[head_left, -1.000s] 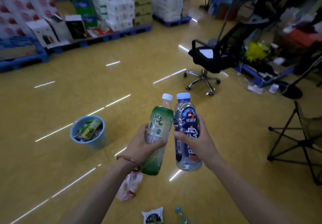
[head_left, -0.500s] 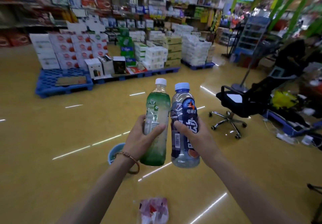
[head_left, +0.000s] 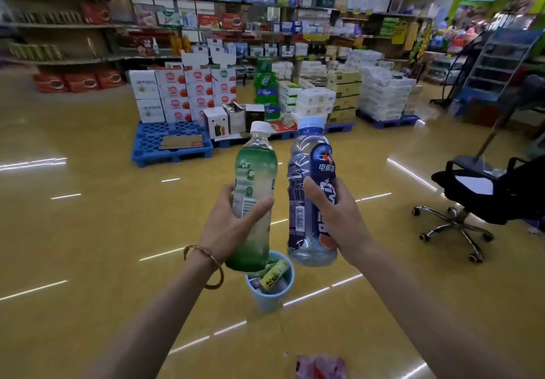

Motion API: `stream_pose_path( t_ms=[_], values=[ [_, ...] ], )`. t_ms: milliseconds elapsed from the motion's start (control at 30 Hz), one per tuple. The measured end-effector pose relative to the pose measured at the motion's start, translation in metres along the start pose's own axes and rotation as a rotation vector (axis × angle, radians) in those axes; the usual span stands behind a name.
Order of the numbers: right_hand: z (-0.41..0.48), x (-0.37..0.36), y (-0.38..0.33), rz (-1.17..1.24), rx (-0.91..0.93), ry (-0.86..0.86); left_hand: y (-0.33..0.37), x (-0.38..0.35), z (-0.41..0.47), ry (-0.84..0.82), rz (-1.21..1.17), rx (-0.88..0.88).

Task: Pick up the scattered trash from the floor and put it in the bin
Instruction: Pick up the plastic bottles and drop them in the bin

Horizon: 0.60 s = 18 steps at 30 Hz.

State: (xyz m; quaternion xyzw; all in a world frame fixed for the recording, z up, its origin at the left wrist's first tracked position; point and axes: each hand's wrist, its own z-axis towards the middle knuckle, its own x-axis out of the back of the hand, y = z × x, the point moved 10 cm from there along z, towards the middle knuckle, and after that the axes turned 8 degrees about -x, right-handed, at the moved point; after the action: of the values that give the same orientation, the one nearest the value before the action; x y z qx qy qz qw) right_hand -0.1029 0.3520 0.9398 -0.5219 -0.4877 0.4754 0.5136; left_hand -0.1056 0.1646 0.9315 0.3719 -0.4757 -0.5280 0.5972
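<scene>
Head view: both hands are held out in front, each with a bottle. The left hand (head_left: 233, 225) grips the green bottle (head_left: 257, 178) round its middle, thumb across the label on the near side and fingers curled behind. The right hand (head_left: 342, 219) grips the blue bottle (head_left: 306, 169) the same way, thumb lying up its label. Both bottles stand upright with their long axes close to vertical and caps pointing up; the green one leans a little, cap to the right. They are side by side with a narrow gap between them, green on the left.

The bin (head_left: 267, 302) stands on the floor (head_left: 88, 231) below the bottles, between the two forearms. The green bottle's base overlaps its far left rim in the view. A yellow wrapper (head_left: 273, 275) sticks up among the trash inside. A pink wrapper (head_left: 321, 368) lies on the floor at the near edge, right of the bin. A chair (head_left: 477, 193) stands at the right and a pallet (head_left: 171, 142) lies far off.

Half a second ago the bin was mostly hidden behind the left wrist; now most of its opening shows. The pink wrapper has shifted right in the view, and the grips and upright bottles are unchanged.
</scene>
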Motion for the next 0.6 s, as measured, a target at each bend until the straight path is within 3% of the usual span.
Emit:
stream_pose_path(
  t_ms=[267,600],
  values=[
    [0.067,-0.052,0.014,0.02,-0.023,-0.071,-0.047,0.046,0.041,0.053,-0.004,0.068],
    [0.204,-0.088,0.026,0.009,-0.006,-0.062,-0.1,0.078,0.177,0.021,0.031,0.059]
  ],
)
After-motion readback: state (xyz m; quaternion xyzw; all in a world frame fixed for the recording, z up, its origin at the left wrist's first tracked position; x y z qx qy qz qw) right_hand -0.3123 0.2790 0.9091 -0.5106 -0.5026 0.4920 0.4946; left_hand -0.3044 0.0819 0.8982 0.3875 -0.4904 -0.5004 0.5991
